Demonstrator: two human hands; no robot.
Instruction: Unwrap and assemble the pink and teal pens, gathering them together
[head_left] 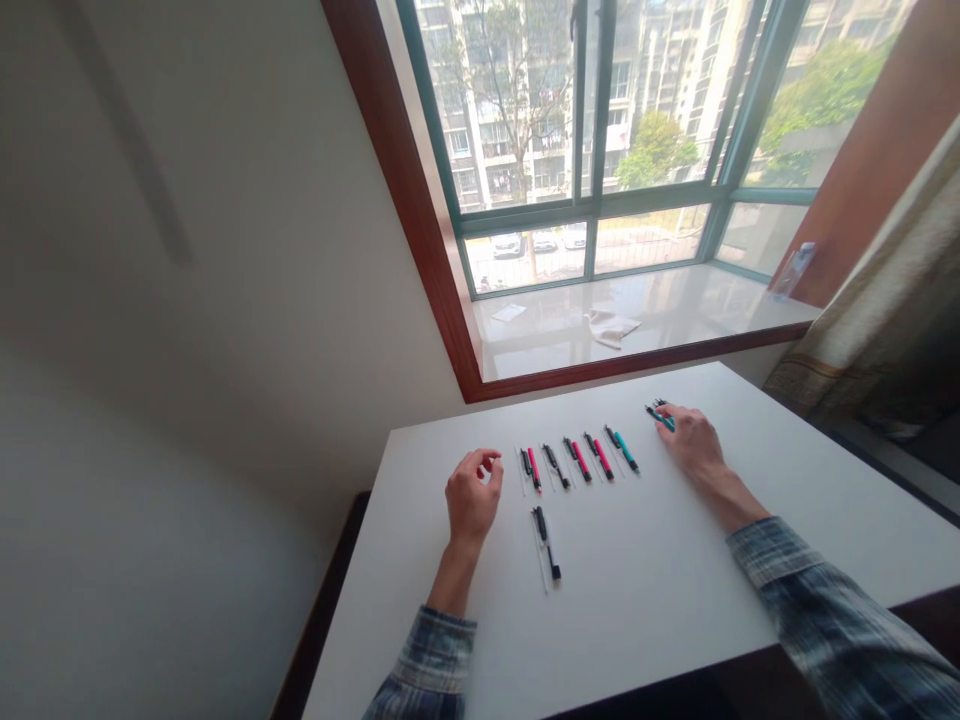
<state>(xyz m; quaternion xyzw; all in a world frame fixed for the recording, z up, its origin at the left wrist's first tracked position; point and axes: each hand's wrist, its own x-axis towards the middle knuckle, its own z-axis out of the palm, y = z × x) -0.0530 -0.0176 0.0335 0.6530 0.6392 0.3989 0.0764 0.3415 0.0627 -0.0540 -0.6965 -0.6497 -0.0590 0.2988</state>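
My left hand (472, 492) hovers at the left of the table, fingers loosely curled and apart, with nothing visible in them. At the far right, my right hand (691, 438) has its thumb and fingers closed on a teal pen barrel (663, 419); small black parts (660, 403) lie just beyond it. Between the hands runs a row of pen parts in sets: a pink set (533, 468), a black set (556, 466), two more pink sets (579, 460) and a teal set (625, 452). Nearer me lies another black pen set (547, 540) with a thin clear refill (539, 556).
The white table (637, 590) stands below a window sill (555, 345) with a crumpled cloth (613, 327) and a clear bottle (795, 268). A wall (225, 350) rises on the left, and a curtain (862, 290) hangs at the right.
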